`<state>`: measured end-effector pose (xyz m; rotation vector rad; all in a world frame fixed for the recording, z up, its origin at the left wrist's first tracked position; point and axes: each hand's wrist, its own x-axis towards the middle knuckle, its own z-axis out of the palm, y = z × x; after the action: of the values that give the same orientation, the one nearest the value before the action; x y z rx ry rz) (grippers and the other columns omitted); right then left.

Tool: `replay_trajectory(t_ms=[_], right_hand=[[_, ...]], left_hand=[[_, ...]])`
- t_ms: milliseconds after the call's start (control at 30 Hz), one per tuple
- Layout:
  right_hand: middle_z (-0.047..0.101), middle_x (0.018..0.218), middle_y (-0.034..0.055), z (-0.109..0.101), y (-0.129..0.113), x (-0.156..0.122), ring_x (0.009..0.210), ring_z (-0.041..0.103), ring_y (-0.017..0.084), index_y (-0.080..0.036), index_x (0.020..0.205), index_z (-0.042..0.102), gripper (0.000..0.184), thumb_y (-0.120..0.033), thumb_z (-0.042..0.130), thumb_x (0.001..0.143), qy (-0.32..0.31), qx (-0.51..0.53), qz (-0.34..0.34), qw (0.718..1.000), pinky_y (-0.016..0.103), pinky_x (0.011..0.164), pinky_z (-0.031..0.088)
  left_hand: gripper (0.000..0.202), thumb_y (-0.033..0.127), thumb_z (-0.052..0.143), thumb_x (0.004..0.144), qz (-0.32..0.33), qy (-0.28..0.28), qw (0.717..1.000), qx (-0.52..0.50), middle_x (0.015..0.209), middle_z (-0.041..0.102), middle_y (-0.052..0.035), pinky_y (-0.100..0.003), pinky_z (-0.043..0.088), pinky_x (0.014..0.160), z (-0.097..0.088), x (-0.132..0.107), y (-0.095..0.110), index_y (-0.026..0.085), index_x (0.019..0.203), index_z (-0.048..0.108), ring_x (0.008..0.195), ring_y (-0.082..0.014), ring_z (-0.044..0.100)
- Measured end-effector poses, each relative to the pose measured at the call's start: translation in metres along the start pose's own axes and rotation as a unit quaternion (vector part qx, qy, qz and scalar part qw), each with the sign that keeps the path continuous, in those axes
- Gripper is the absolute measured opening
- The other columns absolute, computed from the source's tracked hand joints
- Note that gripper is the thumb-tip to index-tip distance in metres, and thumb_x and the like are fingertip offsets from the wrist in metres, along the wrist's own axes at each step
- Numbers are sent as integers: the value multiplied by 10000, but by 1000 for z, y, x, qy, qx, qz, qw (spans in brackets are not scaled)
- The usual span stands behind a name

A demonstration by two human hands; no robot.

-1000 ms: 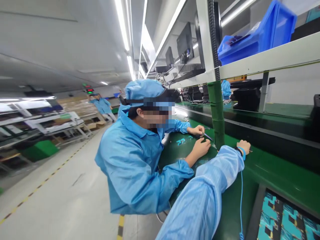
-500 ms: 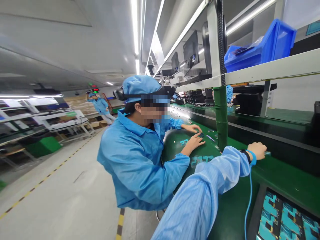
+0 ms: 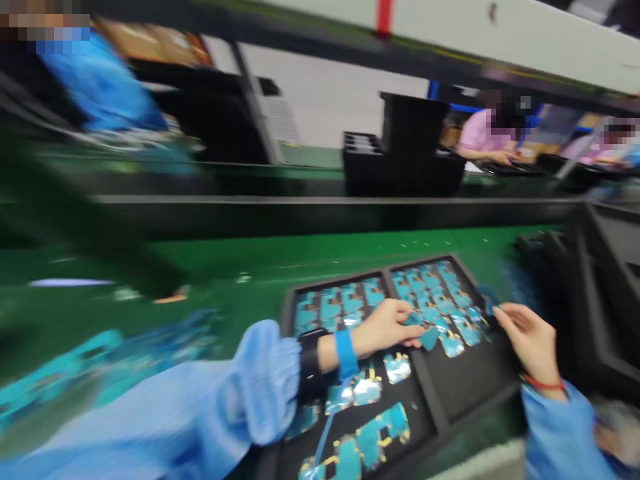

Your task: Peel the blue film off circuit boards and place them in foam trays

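A black tray point(image 3: 435, 407) with two compartments lies on the green table, with rows of teal circuit boards point(image 3: 367, 443) in it. My left hand point(image 3: 385, 325), with a blue wrist strap, is over the tray's middle divider. Its thumb and fingers are closed on a small teal circuit board point(image 3: 429, 339). At the tray's right edge is my right hand point(image 3: 533, 337), thumb and finger pinched on a small dark teal piece point(image 3: 487, 298). Blur hides the details of that piece.
More teal boards point(image 3: 115, 363) lie on the table at left, behind my sleeve. A dark green post point(image 3: 100, 220) stands at left. Black trays point(image 3: 590, 287) are stacked at right. A shelf beam point(image 3: 450, 33) crosses above; people in pink point(image 3: 483, 137) sit across the bench.
My view has swung right and down, from a co-worker in blue to the tray. My left hand has come from beside the green post to the tray. My right hand has entered view.
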<state>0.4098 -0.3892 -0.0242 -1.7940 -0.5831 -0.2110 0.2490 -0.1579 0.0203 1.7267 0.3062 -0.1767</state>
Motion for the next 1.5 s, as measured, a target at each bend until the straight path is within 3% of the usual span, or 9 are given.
replay_trajectory(t_ms=[167, 300, 433, 533, 633, 800, 1033, 1200, 1500], right_hand=[[666, 718, 50, -12, 1, -4, 636, 625, 174, -162, 779, 662, 380, -514, 783, 698, 6, 22, 39, 999, 283, 603, 533], [661, 715, 44, -4, -4, -2, 638, 618, 162, -160, 781, 659, 335, -466, 780, 717, -5, 29, 35, 999, 269, 604, 518], [655, 711, 38, -7, -6, -2, 632, 612, 161, -161, 782, 653, 321, -453, 775, 726, -6, 25, 36, 999, 274, 603, 515], [657, 725, 40, -7, -7, -3, 649, 615, 165, -164, 787, 653, 306, -444, 766, 740, -5, 16, 33, 999, 277, 612, 517], [658, 725, 40, -6, -10, -3, 654, 617, 168, -168, 784, 652, 298, -444, 757, 749, -2, 10, 26, 1000, 279, 612, 518], [652, 705, 34, -5, -15, -3, 621, 611, 164, -173, 768, 649, 312, -464, 756, 740, 11, 2, 35, 999, 281, 593, 520], [649, 718, 37, -5, -15, -3, 646, 609, 166, -173, 762, 641, 320, -472, 752, 745, 10, 2, 32, 999, 285, 612, 515], [649, 719, 38, -5, -17, -3, 648, 608, 166, -172, 768, 640, 323, -475, 749, 748, 4, -4, 38, 999, 283, 616, 514], [652, 720, 40, -5, -16, -3, 650, 610, 169, -173, 772, 639, 320, -474, 745, 750, 1, -8, 41, 999, 287, 616, 517]], left_hand=[[356, 278, 564, 807, -23, -21, 996, 85, 624, 636, 16, -268, 539, 628, 20, 2, -6, 126, 1114, 466, 711, -208, 719], [332, 269, 601, 820, 7, -51, 972, 230, 627, 652, 9, -319, 524, 758, 16, 9, 7, 128, 1119, 580, 692, -219, 707], [358, 250, 662, 810, 42, -51, 926, 373, 894, 702, -122, -436, 454, 922, 10, 18, 20, 98, 1132, 630, 1005, -337, 641], [368, 210, 571, 873, 47, -39, 895, 443, 1037, 658, -205, -504, 470, 872, 17, 9, 28, 47, 1203, 584, 1021, -387, 613], [366, 206, 458, 928, 79, -23, 843, 532, 1081, 628, -217, -487, 513, 808, 32, -6, 31, 43, 1245, 544, 984, -366, 621], [346, 283, 527, 900, 145, 13, 756, 638, 1369, 482, -232, -499, 456, 975, 52, -12, 22, 71, 1159, 612, 1280, -403, 426], [447, 215, 465, 926, 184, -50, 760, 621, 1396, 486, -163, -470, 466, 980, 54, -3, 17, 137, 1366, 460, 1251, -343, 475], [509, 222, 505, 909, 118, -46, 773, 621, 1212, 589, -188, -444, 529, 855, 54, -7, 27, 98, 1395, 424, 1068, -334, 583], [361, 266, 518, 908, 102, -38, 762, 638, 1099, 625, -212, -445, 545, 788, 56, -10, 28, 11, 1141, 619, 1035, -355, 585]])
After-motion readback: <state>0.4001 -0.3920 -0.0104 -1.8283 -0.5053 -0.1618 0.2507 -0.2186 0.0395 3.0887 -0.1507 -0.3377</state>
